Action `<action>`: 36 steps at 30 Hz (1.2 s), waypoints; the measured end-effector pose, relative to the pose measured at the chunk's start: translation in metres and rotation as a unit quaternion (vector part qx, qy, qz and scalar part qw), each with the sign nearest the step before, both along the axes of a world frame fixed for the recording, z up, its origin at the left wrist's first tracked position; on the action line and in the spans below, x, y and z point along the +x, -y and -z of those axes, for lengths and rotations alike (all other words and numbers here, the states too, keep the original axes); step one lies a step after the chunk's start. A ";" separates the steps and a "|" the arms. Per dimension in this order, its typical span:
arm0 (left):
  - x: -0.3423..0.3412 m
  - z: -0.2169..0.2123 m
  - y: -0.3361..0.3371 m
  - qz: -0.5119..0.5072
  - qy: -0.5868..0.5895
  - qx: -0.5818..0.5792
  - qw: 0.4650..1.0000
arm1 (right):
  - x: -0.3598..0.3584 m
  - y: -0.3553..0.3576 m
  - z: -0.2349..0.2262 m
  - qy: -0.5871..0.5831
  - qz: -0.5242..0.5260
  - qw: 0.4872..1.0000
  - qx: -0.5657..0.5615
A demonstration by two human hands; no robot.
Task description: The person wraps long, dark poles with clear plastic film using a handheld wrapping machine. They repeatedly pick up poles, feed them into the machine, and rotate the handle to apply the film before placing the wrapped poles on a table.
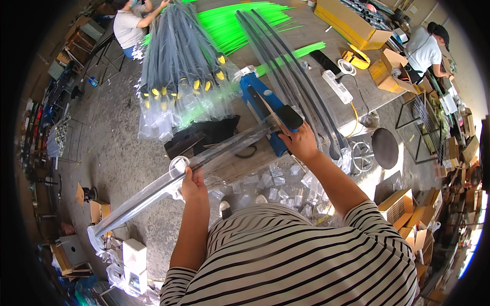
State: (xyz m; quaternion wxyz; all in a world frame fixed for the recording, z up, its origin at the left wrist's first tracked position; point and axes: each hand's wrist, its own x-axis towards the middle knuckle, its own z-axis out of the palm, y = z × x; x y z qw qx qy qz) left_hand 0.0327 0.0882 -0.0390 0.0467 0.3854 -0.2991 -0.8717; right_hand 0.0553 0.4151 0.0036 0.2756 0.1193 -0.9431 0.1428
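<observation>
Our left hand point(194, 184) holds a long, straight, dark rod in a clear plastic sleeve point(143, 199), with the fingers closed around it near its middle. This sleeved rod slants from the lower left, out over the grey concrete floor point(109, 148), up to the right, where its far end lies across a long blue bench machine with a hinged lever point(275, 101). A white, ring-shaped piece point(172, 163) shows just beside our left fingertips.

Our right hand point(302, 143) is at the flat black pad on the near end of the lever point(290, 118), touching it. The thumb lies to the left, apart from the other fingers, which are partly hidden, so we cannot tell whether they grip the pad or only rest there.

The blue machine stands on a grey-brown worktable point(307, 31). Beyond our left hand lies crumpled black sheeting point(212, 133), and past it a large heap of grey, plastic-bagged lengths with yellow tips point(178, 71). Thin bright green rods point(229, 24) spread out behind that. To the right of the machine, several long dark strips in clear film point(301, 84) run along the table, with a white power strip point(337, 86) beyond them. Small clear plastic packets point(278, 179) litter the floor near our feet. One person point(127, 25) stands at the upper left, another point(426, 51) at the upper right.
</observation>
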 end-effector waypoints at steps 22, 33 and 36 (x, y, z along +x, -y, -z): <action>0.002 0.008 0.000 0.002 -0.001 -0.012 1.000 | 0.006 0.001 -0.014 0.287 0.032 0.953 0.088; 0.000 -0.002 -0.006 -0.003 0.019 -0.011 1.000 | 0.028 -0.006 -0.056 -0.064 0.009 0.998 -0.025; -0.002 -0.002 -0.007 0.000 0.017 -0.016 1.000 | 0.033 -0.005 -0.055 -0.040 -0.008 0.999 0.018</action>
